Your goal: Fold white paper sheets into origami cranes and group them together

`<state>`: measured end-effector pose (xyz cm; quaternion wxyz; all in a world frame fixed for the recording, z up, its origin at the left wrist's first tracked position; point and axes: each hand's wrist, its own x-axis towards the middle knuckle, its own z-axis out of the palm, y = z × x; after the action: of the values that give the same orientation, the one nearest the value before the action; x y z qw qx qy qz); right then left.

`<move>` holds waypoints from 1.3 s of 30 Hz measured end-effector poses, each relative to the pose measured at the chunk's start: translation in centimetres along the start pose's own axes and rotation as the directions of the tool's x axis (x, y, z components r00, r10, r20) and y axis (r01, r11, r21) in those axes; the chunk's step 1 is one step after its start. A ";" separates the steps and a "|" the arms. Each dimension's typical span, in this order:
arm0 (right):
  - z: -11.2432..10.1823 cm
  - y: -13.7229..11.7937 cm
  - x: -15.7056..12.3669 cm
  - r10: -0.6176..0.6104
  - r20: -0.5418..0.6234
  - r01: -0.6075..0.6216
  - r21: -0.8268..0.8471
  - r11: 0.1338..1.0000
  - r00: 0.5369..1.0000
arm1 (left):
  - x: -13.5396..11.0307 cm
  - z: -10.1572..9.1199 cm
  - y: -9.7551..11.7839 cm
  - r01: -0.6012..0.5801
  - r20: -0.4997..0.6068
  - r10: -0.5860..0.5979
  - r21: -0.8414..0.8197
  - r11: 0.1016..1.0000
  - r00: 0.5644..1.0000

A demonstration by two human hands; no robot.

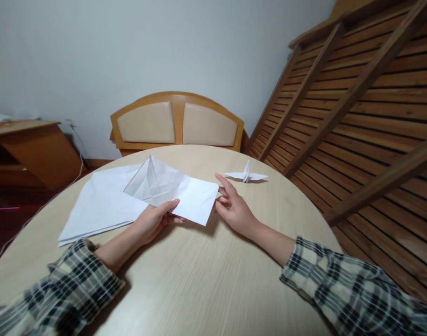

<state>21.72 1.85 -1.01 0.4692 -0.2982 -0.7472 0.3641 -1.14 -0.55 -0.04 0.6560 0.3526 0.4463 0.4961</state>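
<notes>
A partly folded sheet of white paper is held above the table by my left hand, thumb on top and fingers beneath. Its left part stands up in a creased, pointed flap, while the right part is a flat square. At the square's right edge is my right hand, fingers apart and index finger stretched out. Whether its fingertips touch the paper is hard to make out. Behind that hand a folded white paper crane sits on the table with its wings spread.
A stack of white paper sheets lies on the left of the round wooden table. Beyond the table stands a padded headboard. Slatted wooden boards lean at the right; a brown desk is at the left.
</notes>
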 end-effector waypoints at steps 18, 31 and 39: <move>-0.4 -0.5 0.4 0.007 -0.002 -0.007 -0.046 0.999 1.000 | -0.2 -0.3 0.0 0.018 0.131 -0.027 0.066 0.998 0.991; 0.2 -0.1 0.9 0.341 -0.061 -0.315 0.258 0.913 0.938 | -0.3 -0.6 -0.5 -0.031 0.328 -0.044 0.221 0.975 0.944; 0.2 0.1 0.7 0.336 -0.070 -0.308 0.262 0.915 0.939 | -0.8 -0.5 -0.2 -0.095 0.330 -0.019 0.326 0.941 0.944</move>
<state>21.28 2.42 -0.79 0.4779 -0.3765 -0.6088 0.5091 -1.60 -1.32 -0.18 0.6413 0.5457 0.4021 0.3594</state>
